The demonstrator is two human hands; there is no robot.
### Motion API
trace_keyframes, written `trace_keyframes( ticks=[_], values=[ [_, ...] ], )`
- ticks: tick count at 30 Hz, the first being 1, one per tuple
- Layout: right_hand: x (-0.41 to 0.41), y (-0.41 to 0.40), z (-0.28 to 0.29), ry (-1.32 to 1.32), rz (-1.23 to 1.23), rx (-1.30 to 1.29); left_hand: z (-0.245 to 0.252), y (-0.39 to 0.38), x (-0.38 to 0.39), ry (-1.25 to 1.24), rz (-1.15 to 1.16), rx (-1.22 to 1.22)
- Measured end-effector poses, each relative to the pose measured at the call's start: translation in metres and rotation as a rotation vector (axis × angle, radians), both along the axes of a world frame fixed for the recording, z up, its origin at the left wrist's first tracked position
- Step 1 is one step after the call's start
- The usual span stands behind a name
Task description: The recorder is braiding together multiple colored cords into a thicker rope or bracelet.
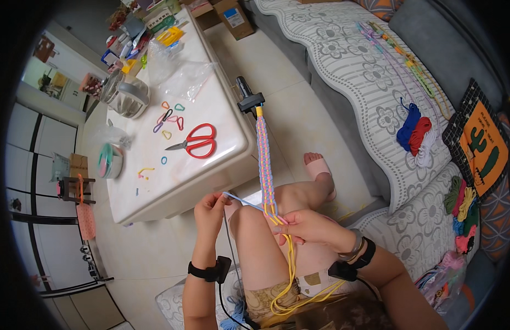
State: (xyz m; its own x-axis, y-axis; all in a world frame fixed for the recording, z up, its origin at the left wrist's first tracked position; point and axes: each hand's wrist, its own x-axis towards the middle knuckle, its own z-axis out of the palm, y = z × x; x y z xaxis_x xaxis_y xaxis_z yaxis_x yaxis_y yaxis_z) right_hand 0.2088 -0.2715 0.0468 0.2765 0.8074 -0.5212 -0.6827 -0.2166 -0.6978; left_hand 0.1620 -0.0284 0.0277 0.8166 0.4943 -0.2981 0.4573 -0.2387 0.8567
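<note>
A braided cord strap (pixel 264 161) in blue, pink and yellow hangs from a black clamp (pixel 250 101) at the table's edge and runs down towards my lap. My left hand (pixel 211 212) pinches a light blue cord (pixel 246 201) between thumb and finger, drawn out to the left of the strap's lower end. With its fingers on the cords just below the woven part, my right hand (pixel 302 226) holds a pink cord (pixel 282 220). Long yellow cords (pixel 292 264) pass by it and trail over my lap. A bundle of light blue cord (pixel 235 315) lies beside my left thigh.
Red-handled scissors (pixel 200 141), small colored clips (pixel 168 117), a glass jug (pixel 126 95) and plastic bags (pixel 184 78) are on the white table (pixel 184 187). On the sofa (pixel 354 62) at right lie finished cords, blue, red and white cord bundles (pixel 419 130) and a cushion (pixel 486 144).
</note>
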Motion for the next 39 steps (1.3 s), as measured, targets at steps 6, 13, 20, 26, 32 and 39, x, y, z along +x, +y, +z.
trace_keyframes(
  ticks=[6,13,20,26,32,39],
  values=[
    [-0.002,-0.001,-0.009,-0.081,0.006,0.027,0.036,-0.038,-0.012,-0.186,-0.118,0.445],
    [-0.002,-0.003,-0.011,-0.268,-0.164,-0.031,0.03,-0.08,-0.022,0.245,-0.246,-0.479],
    [0.001,-0.008,-0.004,-0.273,-0.122,-0.024,0.032,-0.076,-0.029,-0.056,-0.262,-0.083],
    [-0.012,-0.003,0.012,-1.273,-0.039,-0.229,0.018,-0.082,-0.011,0.173,-0.317,-0.708],
    [-0.009,-0.008,0.022,-1.309,-0.054,-0.379,0.021,-0.08,-0.008,0.232,-0.212,-0.993],
    [0.022,-0.022,0.03,-0.948,0.044,-0.359,0.015,-0.084,-0.016,0.152,-0.162,-1.036]
  ],
)
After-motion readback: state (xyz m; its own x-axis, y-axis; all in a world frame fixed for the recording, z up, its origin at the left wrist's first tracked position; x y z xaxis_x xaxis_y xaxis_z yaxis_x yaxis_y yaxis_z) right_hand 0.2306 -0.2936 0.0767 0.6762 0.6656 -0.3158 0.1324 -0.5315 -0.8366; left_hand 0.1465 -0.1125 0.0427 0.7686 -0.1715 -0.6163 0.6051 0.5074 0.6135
